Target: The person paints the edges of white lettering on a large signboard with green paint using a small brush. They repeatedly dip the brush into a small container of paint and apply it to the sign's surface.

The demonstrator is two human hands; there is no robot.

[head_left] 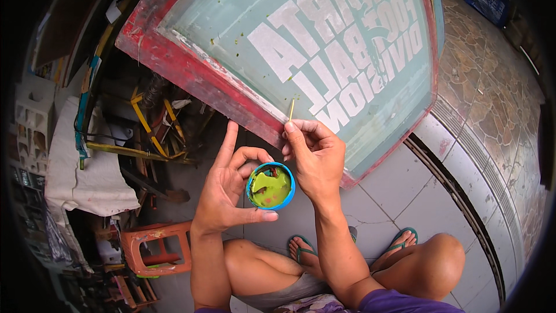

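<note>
My left hand (220, 194) is wrapped round a small round blue cup (293, 188), its index finger stretched up by the frame's edge. Thick green paint (272, 193) with a few dark specks coats the inside of the cup. Between the thumb and fingers of my right hand (320, 159) is a thin pale stick (291, 108), its tip over the screen's near edge. Ahead leans a large silk-screen (223, 14) of pale green mesh with white block lettering. Its red frame (200, 88) is worn, and green specks dot the mesh.
An orange plastic stool (134, 249) stands at the left. Behind it are a draped off-white cloth (78, 168), yellow metal bars (143, 124) and a grey hollow block (33, 116). A dark floor track (466, 206) curves along the right, past grey tiles (399, 188).
</note>
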